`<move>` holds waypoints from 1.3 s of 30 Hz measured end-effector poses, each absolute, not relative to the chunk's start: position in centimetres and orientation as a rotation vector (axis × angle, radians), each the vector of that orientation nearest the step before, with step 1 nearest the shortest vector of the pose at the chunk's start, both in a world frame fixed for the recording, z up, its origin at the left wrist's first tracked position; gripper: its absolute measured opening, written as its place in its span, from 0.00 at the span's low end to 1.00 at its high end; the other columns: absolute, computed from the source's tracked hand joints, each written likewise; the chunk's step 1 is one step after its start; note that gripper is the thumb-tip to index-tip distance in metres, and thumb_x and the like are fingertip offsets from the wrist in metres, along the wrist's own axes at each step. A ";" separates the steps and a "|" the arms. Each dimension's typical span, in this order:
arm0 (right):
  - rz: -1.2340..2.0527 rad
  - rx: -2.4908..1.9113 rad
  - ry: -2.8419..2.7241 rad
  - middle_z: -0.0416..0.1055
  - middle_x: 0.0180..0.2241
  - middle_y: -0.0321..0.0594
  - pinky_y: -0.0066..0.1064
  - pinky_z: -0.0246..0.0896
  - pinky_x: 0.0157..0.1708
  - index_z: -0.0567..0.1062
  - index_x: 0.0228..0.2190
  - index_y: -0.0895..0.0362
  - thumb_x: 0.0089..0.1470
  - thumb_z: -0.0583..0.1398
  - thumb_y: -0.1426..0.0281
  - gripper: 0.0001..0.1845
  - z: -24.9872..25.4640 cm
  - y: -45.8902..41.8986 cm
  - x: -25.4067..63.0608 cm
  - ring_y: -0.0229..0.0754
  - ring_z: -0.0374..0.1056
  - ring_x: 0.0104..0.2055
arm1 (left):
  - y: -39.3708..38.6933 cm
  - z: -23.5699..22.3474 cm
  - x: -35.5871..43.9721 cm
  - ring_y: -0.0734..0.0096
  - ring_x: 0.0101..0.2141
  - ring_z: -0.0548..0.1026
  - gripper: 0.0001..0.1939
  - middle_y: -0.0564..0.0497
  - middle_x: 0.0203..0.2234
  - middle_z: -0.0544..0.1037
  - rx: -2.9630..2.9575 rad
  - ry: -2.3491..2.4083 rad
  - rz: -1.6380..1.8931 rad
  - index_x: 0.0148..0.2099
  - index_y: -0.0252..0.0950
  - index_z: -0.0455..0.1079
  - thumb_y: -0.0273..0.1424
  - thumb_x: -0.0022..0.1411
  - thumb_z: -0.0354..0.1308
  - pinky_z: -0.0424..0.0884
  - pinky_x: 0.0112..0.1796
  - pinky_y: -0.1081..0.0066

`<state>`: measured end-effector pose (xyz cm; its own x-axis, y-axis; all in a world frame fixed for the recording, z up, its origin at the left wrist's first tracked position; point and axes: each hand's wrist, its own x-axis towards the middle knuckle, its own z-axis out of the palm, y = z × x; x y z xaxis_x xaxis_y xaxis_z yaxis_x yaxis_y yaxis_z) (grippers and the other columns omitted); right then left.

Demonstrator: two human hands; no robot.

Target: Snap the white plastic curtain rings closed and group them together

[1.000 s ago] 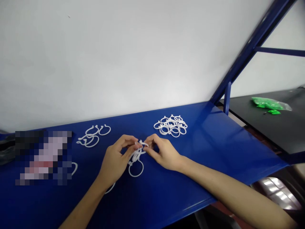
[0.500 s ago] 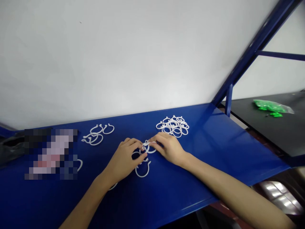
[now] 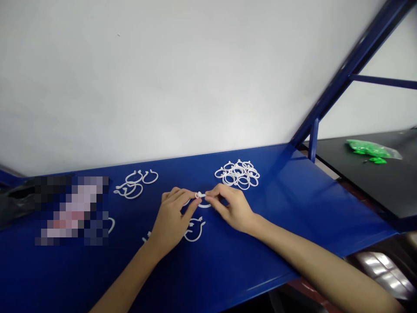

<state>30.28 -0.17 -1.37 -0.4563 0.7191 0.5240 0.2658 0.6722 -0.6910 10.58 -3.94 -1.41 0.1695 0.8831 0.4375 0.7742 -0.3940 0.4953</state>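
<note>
Between my two hands is a white plastic curtain ring, its joint end up at the fingertips. My left hand pinches one end between thumb and fingers. The opposite side is gripped by the thumb and forefinger of my right hand. Just below my left fingertips lies an opened ring, partly hidden by that hand. Beyond my right hand is a pile of closed white rings. Several open C-shaped rings lie to the far left.
The blue table runs along a white wall. A black bag and a pixelated patch are at the left. A blue metal frame rises at the right, with a bag of green pieces on a black table beyond.
My fingers have come closer together at the ring's joint, and the ring has tilted. My left hand has shifted slightly, showing more of the open ring below it.
</note>
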 end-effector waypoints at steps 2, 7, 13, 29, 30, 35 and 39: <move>0.713 -0.707 -2.032 0.76 0.33 0.39 0.29 0.67 0.34 0.72 0.33 0.56 0.65 0.58 0.67 0.08 -1.6 -0.2 30.2 0.38 0.72 0.33 | -3.9 -1.8 10.8 0.67 0.36 0.73 0.10 0.53 0.32 0.80 2.286 1.596 1.162 0.37 0.39 0.72 0.35 0.70 0.53 0.65 0.41 0.64; 0.713 -0.555 -2.102 0.75 0.34 0.41 0.30 0.69 0.37 0.73 0.34 0.57 0.67 0.55 0.71 0.09 -1.8 -0.2 30.6 0.39 0.72 0.36 | -4.2 -2.4 10.9 0.69 0.35 0.73 0.08 0.53 0.31 0.79 2.458 1.494 1.328 0.36 0.37 0.71 0.25 0.69 0.53 0.66 0.39 0.66; 0.468 -0.449 -2.287 0.76 0.36 0.45 0.34 0.69 0.40 0.75 0.42 0.59 0.68 0.52 0.71 0.12 -1.2 -0.2 31.3 0.42 0.71 0.39 | -4.2 -1.9 10.7 0.68 0.35 0.73 0.08 0.51 0.32 0.79 2.691 1.390 1.279 0.37 0.36 0.72 0.26 0.69 0.53 0.67 0.41 0.65; -0.077 -1.573 -2.220 0.75 0.41 0.45 0.33 0.65 0.36 0.78 0.40 0.55 0.65 0.58 0.71 0.07 1.0 6.4 38.1 0.47 0.69 0.44 | -1.9 -3.0 7.0 0.60 0.48 0.71 0.12 0.50 0.45 0.76 2.337 1.817 0.641 0.48 0.42 0.74 0.36 0.67 0.53 0.68 0.51 0.54; -0.044 -1.521 -2.256 0.75 0.40 0.44 0.33 0.65 0.38 0.78 0.39 0.55 0.64 0.58 0.71 0.07 0.9 6.4 38.1 0.46 0.69 0.44 | -1.9 -3.0 7.0 0.60 0.48 0.71 0.12 0.49 0.45 0.76 2.328 1.823 0.639 0.48 0.42 0.74 0.36 0.67 0.53 0.68 0.51 0.54; -0.034 -1.449 -2.344 0.75 0.41 0.44 0.35 0.65 0.39 0.78 0.40 0.55 0.62 0.60 0.73 0.06 0.4 6.6 38.2 0.47 0.67 0.43 | -1.9 -3.2 7.0 0.57 0.49 0.71 0.15 0.47 0.45 0.75 2.314 1.878 0.658 0.51 0.40 0.73 0.37 0.67 0.52 0.68 0.51 0.53; -0.127 -1.426 -2.370 0.75 0.42 0.45 0.37 0.66 0.39 0.78 0.43 0.55 0.63 0.59 0.73 0.09 0.2 6.5 38.2 0.49 0.65 0.43 | -1.9 -3.2 7.2 0.55 0.49 0.70 0.17 0.46 0.45 0.75 2.289 1.943 0.624 0.52 0.39 0.73 0.36 0.67 0.51 0.67 0.51 0.52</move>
